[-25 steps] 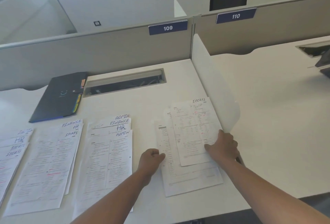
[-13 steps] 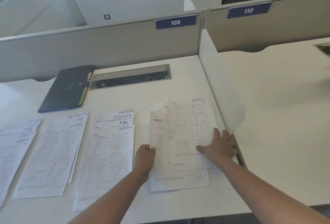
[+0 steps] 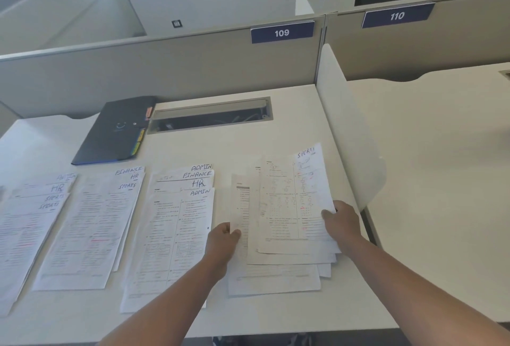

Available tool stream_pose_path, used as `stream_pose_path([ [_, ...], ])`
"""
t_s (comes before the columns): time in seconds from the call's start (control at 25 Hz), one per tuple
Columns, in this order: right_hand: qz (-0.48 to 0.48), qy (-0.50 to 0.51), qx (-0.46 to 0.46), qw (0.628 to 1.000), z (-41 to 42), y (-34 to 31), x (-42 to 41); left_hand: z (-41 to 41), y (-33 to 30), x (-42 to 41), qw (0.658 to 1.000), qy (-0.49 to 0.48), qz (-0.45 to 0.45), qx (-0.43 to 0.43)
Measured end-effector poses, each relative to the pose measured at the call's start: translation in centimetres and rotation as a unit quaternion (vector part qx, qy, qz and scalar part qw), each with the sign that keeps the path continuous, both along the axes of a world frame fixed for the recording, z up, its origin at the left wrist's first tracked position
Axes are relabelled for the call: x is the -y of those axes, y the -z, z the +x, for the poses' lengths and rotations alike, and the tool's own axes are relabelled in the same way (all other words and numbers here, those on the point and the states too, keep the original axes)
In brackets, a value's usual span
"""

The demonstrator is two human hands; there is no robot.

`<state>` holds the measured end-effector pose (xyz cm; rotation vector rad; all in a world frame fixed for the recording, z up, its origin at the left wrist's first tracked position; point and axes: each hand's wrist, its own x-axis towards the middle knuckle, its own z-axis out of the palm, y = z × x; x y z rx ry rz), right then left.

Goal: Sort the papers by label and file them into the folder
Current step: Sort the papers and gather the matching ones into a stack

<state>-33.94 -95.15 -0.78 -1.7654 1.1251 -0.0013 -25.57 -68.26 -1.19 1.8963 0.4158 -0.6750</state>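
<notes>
Several stacks of printed papers with handwritten labels lie in a row on the white desk [image 3: 248, 141]. The rightmost stack [image 3: 278, 271] is fanned, and its top sheet [image 3: 292, 202] reads SPORTS. My right hand [image 3: 340, 221] grips that top sheet at its right edge. My left hand [image 3: 223, 238] pinches the left edge of a lower sheet in the same stack. Left of it sits a stack [image 3: 176, 224] showing ADMIN, FINANCE, HR, then a stack [image 3: 91, 224] showing FINANCE, HR, SPORTS, then a far-left stack [image 3: 27, 229]. A dark folder [image 3: 116, 130] with coloured tabs lies closed at the back left.
A cable slot [image 3: 209, 119] is cut into the desk behind the papers. A white divider [image 3: 345, 136] stands at the desk's right edge, close to my right hand. Grey partitions numbered 109 [image 3: 281, 32] and 110 close the back.
The SPORTS sheet has tilted and shifted to the right under my right hand. My left hand has closed on the left edge of the stack. The camera has swung slightly left.
</notes>
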Motion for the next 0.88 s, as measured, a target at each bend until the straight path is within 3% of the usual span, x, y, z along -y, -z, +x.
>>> stream_pose_path([
  [0.24,-0.051,0.031,0.033,0.998,-0.4,-2.3,2.0,2.6,-2.0,-0.7,0.994,-0.045,0.036,0.089],
  [0.48,-0.069,0.059,0.142,0.986,-0.4,-5.5,3.5,4.7,-2.9,0.4,0.995,-0.003,0.061,0.083],
  [0.68,-0.167,0.054,0.199,0.964,-0.6,-7.7,3.3,6.8,-2.3,0.8,0.991,-0.037,0.091,0.093],
  [0.88,-0.184,0.093,0.238,0.949,-0.3,-9.2,3.4,7.3,-2.0,1.2,0.979,-0.023,0.141,0.144],
])
